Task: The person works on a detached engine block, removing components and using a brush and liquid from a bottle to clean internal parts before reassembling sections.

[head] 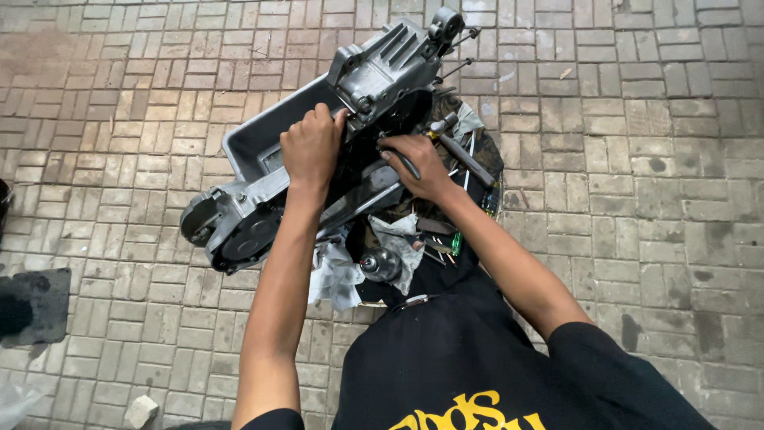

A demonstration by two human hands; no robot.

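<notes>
A large grey metal engine casing lies tilted across a grey plastic tub, with a black round pulley end at the lower left. My left hand grips the casing's upper edge near its middle. My right hand is closed on a dark-handled tool pressed against the casing's black inner side. A rubber drive belt runs along the casing between my hands.
Under the casing sit crumpled grey rags, a small round metal part and several loose hand tools. Brick paving surrounds everything. A dark flat mat lies at the left, a stone near the bottom.
</notes>
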